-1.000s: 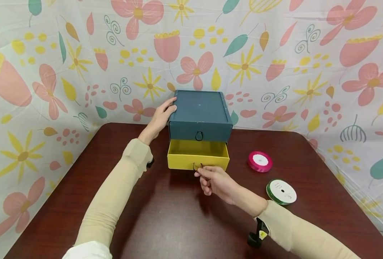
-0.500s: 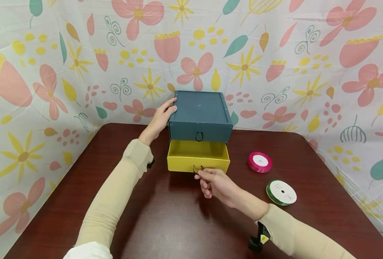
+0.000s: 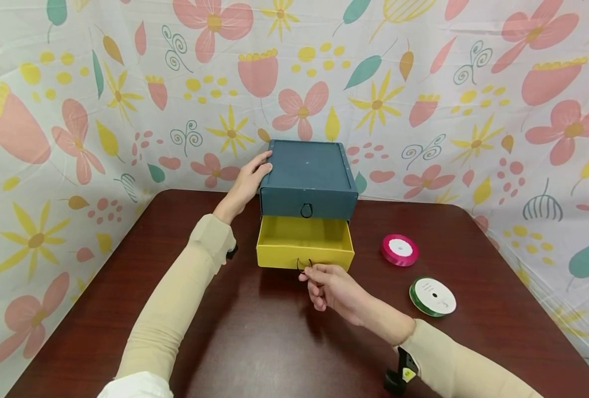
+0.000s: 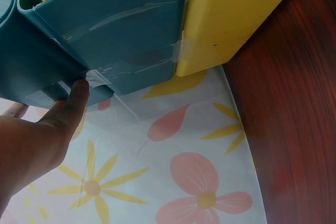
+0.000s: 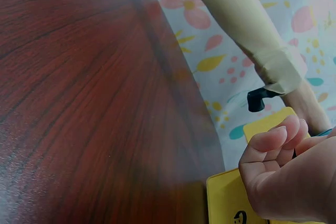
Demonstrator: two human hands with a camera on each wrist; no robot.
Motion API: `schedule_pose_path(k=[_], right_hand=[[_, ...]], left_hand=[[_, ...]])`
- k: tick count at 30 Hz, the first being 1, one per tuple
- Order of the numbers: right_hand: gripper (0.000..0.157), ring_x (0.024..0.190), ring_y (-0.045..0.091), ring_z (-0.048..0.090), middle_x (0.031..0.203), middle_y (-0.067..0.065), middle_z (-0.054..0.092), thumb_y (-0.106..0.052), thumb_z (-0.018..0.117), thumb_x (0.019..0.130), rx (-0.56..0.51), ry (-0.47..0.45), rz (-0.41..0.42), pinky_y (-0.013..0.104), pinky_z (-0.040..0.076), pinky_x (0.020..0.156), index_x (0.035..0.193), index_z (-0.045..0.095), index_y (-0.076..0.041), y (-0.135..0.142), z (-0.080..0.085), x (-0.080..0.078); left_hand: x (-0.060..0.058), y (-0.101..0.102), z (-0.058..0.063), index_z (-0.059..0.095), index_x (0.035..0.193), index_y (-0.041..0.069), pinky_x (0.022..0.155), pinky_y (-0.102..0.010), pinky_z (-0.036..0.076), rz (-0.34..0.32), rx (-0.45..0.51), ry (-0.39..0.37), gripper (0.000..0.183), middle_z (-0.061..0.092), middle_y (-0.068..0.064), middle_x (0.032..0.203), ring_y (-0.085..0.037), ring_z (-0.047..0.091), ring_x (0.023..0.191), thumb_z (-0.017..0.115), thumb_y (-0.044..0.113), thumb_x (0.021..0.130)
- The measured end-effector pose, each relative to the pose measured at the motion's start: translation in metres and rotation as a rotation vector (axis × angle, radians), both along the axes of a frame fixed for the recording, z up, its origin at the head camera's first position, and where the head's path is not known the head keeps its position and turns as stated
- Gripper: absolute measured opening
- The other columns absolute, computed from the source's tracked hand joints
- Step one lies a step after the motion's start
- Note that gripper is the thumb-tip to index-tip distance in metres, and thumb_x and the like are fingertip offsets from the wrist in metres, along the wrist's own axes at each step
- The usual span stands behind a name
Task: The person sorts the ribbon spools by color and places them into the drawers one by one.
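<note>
A dark blue drawer box (image 3: 306,166) stands at the back of the table, with a black loop on its upper front. Below that front, a yellow drawer (image 3: 279,256) is pulled partway out, and its visible inside holds nothing. My right hand (image 3: 336,290) pinches the black cord loop (image 3: 299,268) on the yellow drawer between thumb and forefinger; its other fingers are bent. My left hand (image 3: 247,179) rests against the box's upper left side. In the left wrist view, extended fingers (image 4: 76,100) touch the blue side near clear tape.
A pink ribbon spool (image 3: 399,250) and a green ribbon spool (image 3: 432,297) lie right of the box on the dark wooden table (image 3: 254,342). Lower down, a further yellow panel (image 5: 226,195) bears another black loop. A flower-patterned cloth (image 3: 175,99) hangs behind the table.
The yellow drawer has slid slightly further out toward me, with my right hand drawing back on its loop. My left hand has stayed on the box; the spools have not moved.
</note>
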State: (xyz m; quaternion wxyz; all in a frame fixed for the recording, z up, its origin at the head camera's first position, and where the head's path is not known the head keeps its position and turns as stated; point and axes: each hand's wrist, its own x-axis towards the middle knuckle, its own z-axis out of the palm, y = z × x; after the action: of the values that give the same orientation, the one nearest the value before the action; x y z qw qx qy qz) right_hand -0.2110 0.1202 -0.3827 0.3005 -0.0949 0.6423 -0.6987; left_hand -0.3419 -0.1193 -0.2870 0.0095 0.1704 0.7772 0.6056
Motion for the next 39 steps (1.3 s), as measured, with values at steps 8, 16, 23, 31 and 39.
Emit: schedule_pose_path(k=[8,16,23,31,39], right_hand=[[0.021,0.053,0.01,0.042,0.064,-0.003,0.045,-0.023,0.047,0.102,0.024,0.017,-0.001,0.022,0.039,0.053,0.101,0.054,-0.004,0.001,-0.002,0.005],[0.023,0.052,0.01,0.041,0.063,-0.004,0.045,-0.025,0.048,0.102,0.031,0.002,0.004,0.022,0.039,0.053,0.101,0.055,-0.003,0.001,0.0,0.01],[0.023,0.051,0.01,0.041,0.062,-0.004,0.045,-0.024,0.048,0.102,0.035,-0.006,0.006,0.022,0.039,0.052,0.099,0.057,-0.004,0.002,0.001,0.012],[0.022,0.05,0.009,0.041,0.061,-0.005,0.046,-0.025,0.049,0.102,0.038,-0.003,0.014,0.022,0.039,0.051,0.097,0.059,-0.005,0.002,-0.001,0.015],[0.022,0.049,0.009,0.041,0.061,-0.005,0.045,-0.026,0.05,0.101,0.04,0.004,0.026,0.022,0.039,0.051,0.095,0.059,-0.007,0.003,0.0,0.02]], left_hand=[[-0.004,0.0,-0.002,0.026,0.155,0.017,0.118,-0.048,0.025,0.002,0.008,0.005,0.052,0.02,-0.009,0.161,-0.027,0.022,0.148,0.038,0.028,0.105],[0.0,0.001,0.0,0.025,0.155,0.015,0.117,-0.049,0.026,0.007,-0.009,0.004,0.052,0.021,-0.012,0.161,-0.029,0.023,0.148,0.038,0.025,0.105],[0.0,0.001,0.001,0.025,0.155,0.016,0.116,-0.048,0.028,0.004,-0.002,-0.003,0.052,0.02,-0.011,0.161,-0.028,0.023,0.148,0.037,0.027,0.105],[-0.002,0.0,-0.001,0.025,0.155,0.017,0.114,-0.05,0.031,0.003,0.005,-0.014,0.053,0.021,-0.013,0.16,-0.03,0.025,0.147,0.037,0.027,0.105],[-0.022,-0.002,-0.02,0.029,0.154,0.025,0.109,-0.047,0.035,0.029,0.029,0.002,0.052,0.025,-0.006,0.159,-0.026,0.034,0.141,0.04,0.035,0.104]])
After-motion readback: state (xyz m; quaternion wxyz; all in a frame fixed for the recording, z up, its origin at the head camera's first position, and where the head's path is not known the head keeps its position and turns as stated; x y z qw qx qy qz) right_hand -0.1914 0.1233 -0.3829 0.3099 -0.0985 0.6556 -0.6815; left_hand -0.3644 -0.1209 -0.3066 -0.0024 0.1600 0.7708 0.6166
